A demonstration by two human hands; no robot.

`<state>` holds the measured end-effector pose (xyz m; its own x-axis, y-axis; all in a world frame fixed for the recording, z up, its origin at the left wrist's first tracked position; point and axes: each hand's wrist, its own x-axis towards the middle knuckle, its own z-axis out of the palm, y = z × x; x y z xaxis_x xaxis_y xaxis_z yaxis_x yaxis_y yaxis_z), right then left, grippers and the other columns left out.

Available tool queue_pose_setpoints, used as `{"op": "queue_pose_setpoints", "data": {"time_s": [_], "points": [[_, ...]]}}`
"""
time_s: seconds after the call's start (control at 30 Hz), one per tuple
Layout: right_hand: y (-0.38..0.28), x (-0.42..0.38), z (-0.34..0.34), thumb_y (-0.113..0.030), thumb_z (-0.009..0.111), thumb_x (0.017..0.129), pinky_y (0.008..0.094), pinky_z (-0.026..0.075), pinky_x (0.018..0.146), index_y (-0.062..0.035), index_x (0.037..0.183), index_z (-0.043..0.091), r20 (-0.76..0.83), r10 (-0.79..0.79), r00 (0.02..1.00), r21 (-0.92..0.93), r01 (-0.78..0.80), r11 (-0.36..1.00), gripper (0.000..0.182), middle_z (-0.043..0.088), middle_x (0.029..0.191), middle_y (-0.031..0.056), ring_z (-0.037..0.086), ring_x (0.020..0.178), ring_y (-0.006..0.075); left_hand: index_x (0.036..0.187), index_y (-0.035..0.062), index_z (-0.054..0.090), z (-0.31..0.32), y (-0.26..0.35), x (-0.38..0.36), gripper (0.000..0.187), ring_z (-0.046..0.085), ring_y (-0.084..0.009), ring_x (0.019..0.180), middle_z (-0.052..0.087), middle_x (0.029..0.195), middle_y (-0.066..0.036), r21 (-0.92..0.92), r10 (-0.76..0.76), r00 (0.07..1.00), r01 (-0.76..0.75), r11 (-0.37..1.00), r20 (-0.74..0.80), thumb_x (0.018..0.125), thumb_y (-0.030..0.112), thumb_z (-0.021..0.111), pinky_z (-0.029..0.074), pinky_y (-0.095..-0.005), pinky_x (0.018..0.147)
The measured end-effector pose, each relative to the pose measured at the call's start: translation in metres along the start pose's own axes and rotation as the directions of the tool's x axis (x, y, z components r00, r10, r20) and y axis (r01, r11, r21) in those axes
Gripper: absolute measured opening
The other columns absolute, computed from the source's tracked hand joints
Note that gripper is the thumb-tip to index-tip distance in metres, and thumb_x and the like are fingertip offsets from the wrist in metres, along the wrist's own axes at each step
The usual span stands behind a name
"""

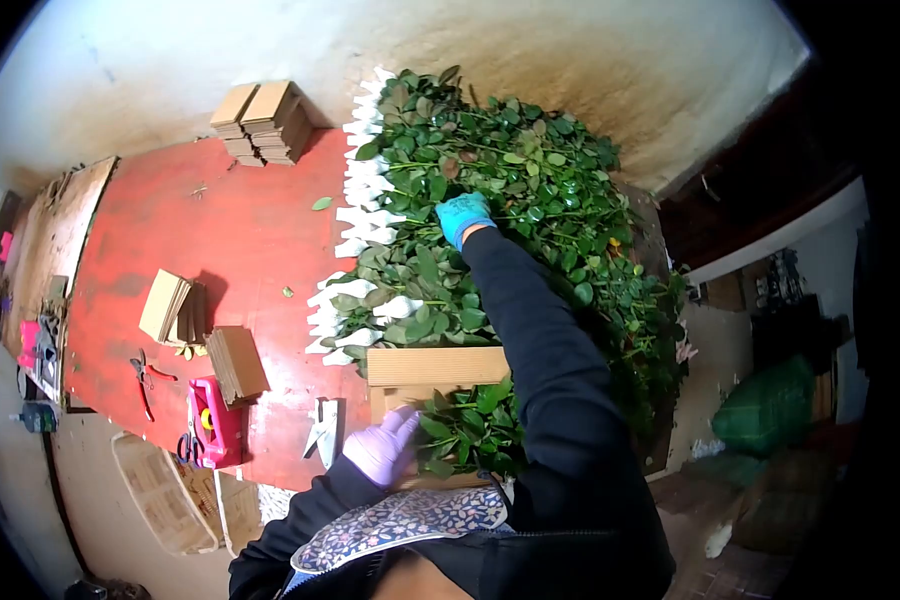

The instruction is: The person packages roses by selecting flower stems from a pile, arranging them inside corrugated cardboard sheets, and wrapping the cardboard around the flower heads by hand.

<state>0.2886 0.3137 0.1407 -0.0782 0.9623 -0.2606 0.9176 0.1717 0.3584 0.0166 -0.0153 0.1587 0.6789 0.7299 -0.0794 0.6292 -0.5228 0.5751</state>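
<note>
My right hand, in a turquoise glove, reaches over the large pile of leafy green stems; its fingers are curled among the leaves, and what they hold is hidden. White sleeves cover the left ends of the stems in a column. My left hand, in a lilac glove, rests at the left edge of a cardboard piece near my body, its fingers together beside a small bunch of leafy stems. Left of that hand lies a white clip-like tool.
On the red table are cardboard stacks, folded cardboard pieces, red-handled pliers, a pink tape dispenser and scissors. A plastic crate stands below the table. A green bag lies at right.
</note>
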Motion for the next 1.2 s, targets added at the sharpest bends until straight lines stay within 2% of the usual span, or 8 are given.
{"op": "queue_pose_setpoints", "data": {"time_s": [0.3,0.43,0.6,0.7,0.87,0.97,1.03,1.2], "points": [[0.016,-0.050,-0.017,-0.016,0.059,0.089,0.0506,0.044,0.094,-0.0142,0.115,0.064,0.014,-0.082,0.997,0.014,0.081,0.997,0.027,0.070,0.109,0.0114,0.065,0.107,0.0319,0.137,0.0044,0.048,0.000,-0.002,-0.001,0.062,0.067,-0.0316,0.088,0.051,0.136,-0.013,-0.061,0.019,0.999,-0.022,0.998,-0.045,0.081,0.019,0.070,0.055,-0.0402,0.076],[0.040,-0.079,-0.039,-0.011,0.060,0.085,0.0521,0.039,0.101,-0.0136,0.104,0.064,-0.370,-0.111,0.923,0.087,0.154,0.984,0.020,0.067,0.101,0.0125,0.062,0.104,0.0334,0.137,0.0044,0.047,-0.002,-0.001,0.000,0.063,0.067,-0.0328,0.088,0.051,0.135,-0.014,-0.093,0.006,0.999,-0.010,0.996,-0.039,0.081,0.018,0.071,0.055,-0.0407,0.076],[0.064,-0.107,-0.053,-0.024,0.058,0.090,0.0584,0.031,0.107,-0.0191,0.119,0.062,-0.399,-0.055,0.915,0.226,0.156,0.961,0.029,0.069,0.105,0.0111,0.062,0.107,0.0318,0.136,0.0039,0.048,0.003,-0.008,0.002,0.061,0.067,-0.0320,0.090,0.052,0.134,-0.014,-0.090,0.003,0.998,-0.008,0.996,-0.063,0.081,0.018,0.070,0.055,-0.0393,0.076],[0.093,-0.131,-0.069,-0.015,0.065,0.081,0.0523,0.036,0.104,-0.0161,0.116,0.065,-0.840,-0.057,0.540,0.095,0.250,0.963,0.035,0.068,0.106,0.0064,0.058,0.108,0.0287,0.136,0.0044,0.049,0.003,-0.007,0.000,0.060,0.066,-0.0318,0.091,0.053,0.134,-0.014,-0.102,-0.005,0.997,-0.003,0.995,-0.074,0.081,0.017,0.070,0.055,-0.0394,0.078],[0.127,-0.196,-0.113,-0.006,0.064,0.084,0.0473,0.046,0.092,-0.0060,0.113,0.065,-0.983,0.018,0.180,0.048,0.164,0.985,0.029,0.064,0.090,0.0131,0.061,0.088,0.0348,0.138,0.0052,0.047,0.003,-0.011,0.001,0.063,0.066,-0.0322,0.090,0.053,0.134,-0.014,-0.088,0.003,0.997,-0.010,0.996,-0.075,0.081,0.019,0.070,0.055,-0.0397,0.077],[0.066,-0.263,-0.131,-0.004,0.065,0.083,0.0459,0.047,0.069,-0.0035,0.100,0.063,-0.948,0.023,0.316,0.112,0.265,0.958,0.017,0.062,0.085,0.0151,0.060,0.081,0.0360,0.139,0.0055,0.047,0.014,-0.019,0.002,0.063,0.067,-0.0322,0.088,0.053,0.136,-0.013,-0.078,-0.009,0.997,0.003,0.997,-0.081,0.082,0.020,0.069,0.056,-0.0403,0.074],[0.031,-0.289,-0.120,-0.006,0.064,0.077,0.0452,0.044,0.066,-0.0084,0.097,0.059,-0.743,-0.208,0.637,0.104,0.416,0.903,0.021,0.057,0.084,0.0111,0.056,0.076,0.0336,0.139,0.0058,0.047,0.013,-0.021,0.002,0.062,0.067,-0.0325,0.088,0.053,0.135,-0.014,-0.123,-0.029,0.995,0.018,0.992,-0.092,0.082,0.020,0.068,0.056,-0.0406,0.074],[-0.013,-0.288,-0.021,-0.008,0.065,0.073,0.0410,0.046,0.069,-0.0147,0.117,0.065,-0.379,-0.494,0.783,0.128,0.573,0.810,0.045,0.057,0.082,0.0046,0.057,0.074,0.0269,0.137,0.0052,0.048,0.021,-0.031,0.001,0.059,0.068,-0.0300,0.087,0.056,0.127,-0.015,-0.213,-0.067,0.996,0.052,0.976,-0.062,0.082,0.011,0.067,0.056,-0.0379,0.076]]}}
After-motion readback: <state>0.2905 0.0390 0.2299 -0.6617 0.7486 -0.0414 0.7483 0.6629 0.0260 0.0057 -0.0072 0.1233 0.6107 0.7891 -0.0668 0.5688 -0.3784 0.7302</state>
